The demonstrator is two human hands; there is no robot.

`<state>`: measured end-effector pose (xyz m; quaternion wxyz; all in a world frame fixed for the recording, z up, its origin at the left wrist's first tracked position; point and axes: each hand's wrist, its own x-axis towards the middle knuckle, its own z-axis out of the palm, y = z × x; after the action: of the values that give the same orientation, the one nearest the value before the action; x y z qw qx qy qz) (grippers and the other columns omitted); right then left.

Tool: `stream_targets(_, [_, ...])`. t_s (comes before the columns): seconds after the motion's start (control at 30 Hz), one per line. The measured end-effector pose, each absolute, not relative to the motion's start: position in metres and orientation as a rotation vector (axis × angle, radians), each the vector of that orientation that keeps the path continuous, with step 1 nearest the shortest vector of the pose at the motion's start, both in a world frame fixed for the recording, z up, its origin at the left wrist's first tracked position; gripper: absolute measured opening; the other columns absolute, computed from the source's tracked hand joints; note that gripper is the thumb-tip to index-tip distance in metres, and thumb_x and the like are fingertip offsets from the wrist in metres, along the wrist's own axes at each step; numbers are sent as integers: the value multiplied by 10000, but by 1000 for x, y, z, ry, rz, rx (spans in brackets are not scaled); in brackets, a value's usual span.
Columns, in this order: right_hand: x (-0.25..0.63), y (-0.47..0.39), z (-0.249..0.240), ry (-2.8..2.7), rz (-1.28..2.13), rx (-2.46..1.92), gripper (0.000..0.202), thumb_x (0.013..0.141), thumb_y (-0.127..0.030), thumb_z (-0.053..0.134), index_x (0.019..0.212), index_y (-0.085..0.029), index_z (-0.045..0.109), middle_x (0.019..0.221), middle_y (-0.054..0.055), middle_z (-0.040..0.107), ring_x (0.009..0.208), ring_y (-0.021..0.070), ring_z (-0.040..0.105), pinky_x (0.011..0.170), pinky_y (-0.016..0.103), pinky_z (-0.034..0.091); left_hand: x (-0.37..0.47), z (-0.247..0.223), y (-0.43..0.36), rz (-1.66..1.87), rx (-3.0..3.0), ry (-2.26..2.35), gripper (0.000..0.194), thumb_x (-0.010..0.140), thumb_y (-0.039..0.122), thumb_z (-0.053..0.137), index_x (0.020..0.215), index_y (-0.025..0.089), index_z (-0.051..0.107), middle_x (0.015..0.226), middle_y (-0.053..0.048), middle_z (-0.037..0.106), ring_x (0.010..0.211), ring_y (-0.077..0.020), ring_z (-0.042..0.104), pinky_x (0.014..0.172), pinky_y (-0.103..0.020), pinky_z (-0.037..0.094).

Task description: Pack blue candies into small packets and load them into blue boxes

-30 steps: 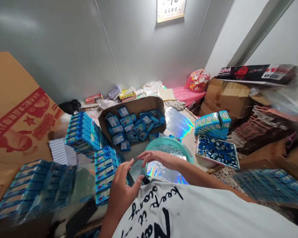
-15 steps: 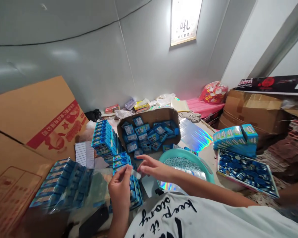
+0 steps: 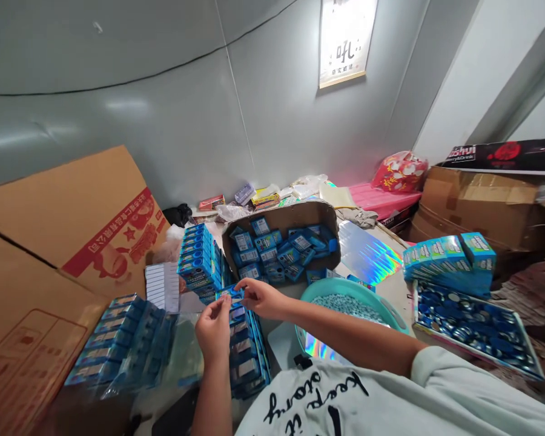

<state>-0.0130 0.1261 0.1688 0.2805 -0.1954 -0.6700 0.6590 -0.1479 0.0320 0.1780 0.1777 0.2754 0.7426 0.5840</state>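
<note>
Just below the view's centre, the person's left hand [image 3: 212, 330] and right hand [image 3: 267, 298] are close together over the far end of a block of small blue printed cardboard boxes [image 3: 245, 345], which runs toward six o'clock. The left thumb and forefinger are pinched narrow; the right fingers curl beside them. Whether either hand holds something cannot be told.

At three o'clock, only a narrow strip separates the block's right edge from a round teal plastic bowl [image 3: 345, 287] of pale-blue pellets [image 3: 345, 307]; the right forearm crosses in front of the bowl, so room there is tight. At eleven o'clock, a taller stack of blue boxes [image 3: 197, 260] crowds the block's far corner. At one o'clock, the rim of a brown cardboard carton [image 3: 320, 215] surrounds loose blue boxes [image 3: 270, 242]. At two o'clock, a flat iridescent silver sheet [image 3: 367, 254] leaves low room beyond the bowl. Toward nine o'clock, plastic-wrapped blue boxes [image 3: 118, 339] stand well apart from the left wrist.
</note>
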Motion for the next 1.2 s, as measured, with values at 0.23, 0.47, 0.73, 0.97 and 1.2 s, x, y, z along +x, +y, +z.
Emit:
stream_targets(0.23, [-30, 161, 158, -1990, 1888, -487, 574, 746, -49, 565, 1305, -174, 514, 656, -74, 572, 596, 109, 484, 583, 227, 356, -180, 172, 46, 1453, 1068, 2344, 340, 661, 550, 751, 693, 213, 728, 1101, -101, 708, 1067, -298, 637, 1012, -438, 425])
stream_targets(0.47, [-23, 174, 159, -1884, 2074, -493, 701, 719, -86, 564, 1401, -173, 429, 640, -88, 545, 574, 93, 445, 566, 220, 325, -179, 158, 46, 1322, 1127, 2401, 370, 694, 570, 715, 615, 209, 690, 1090, -103, 697, 1023, -285, 643, 963, -426, 449])
stream_targets(0.73, [-28, 173, 135, -1635, 2298, -503, 727, 675, -133, 625, 1374, -173, 429, 606, -94, 536, 516, 90, 413, 512, 229, 269, -181, 156, 45, 1220, 1119, 2405, 330, 712, 539, 710, 636, 218, 716, 1121, -80, 691, 1006, -277, 649, 937, -423, 464])
stream_targets(0.97, [-32, 157, 117, -1313, 2425, -520, 894, 626, -235, 745, 1433, -244, 362, 641, -90, 535, 511, 83, 390, 516, 235, 244, -188, 142, 44, 1284, 1055, 2388, 359, 670, 436, 768, 934, 201, 707, 1130, -93, 675, 1050, -268, 644, 965, -427, 483])
stream_targets(1.2, [-38, 133, 87, -1064, 2360, -796, 752, 518, -454, 863, 1122, -246, 466, 619, -115, 444, 501, 55, 360, 526, 212, 243, -195, 124, 53, 1398, 883, 2187, 703, 661, 419, 776, 1267, 150, 545, 1216, -156, 658, 1045, -256, 675, 943, -413, 532])
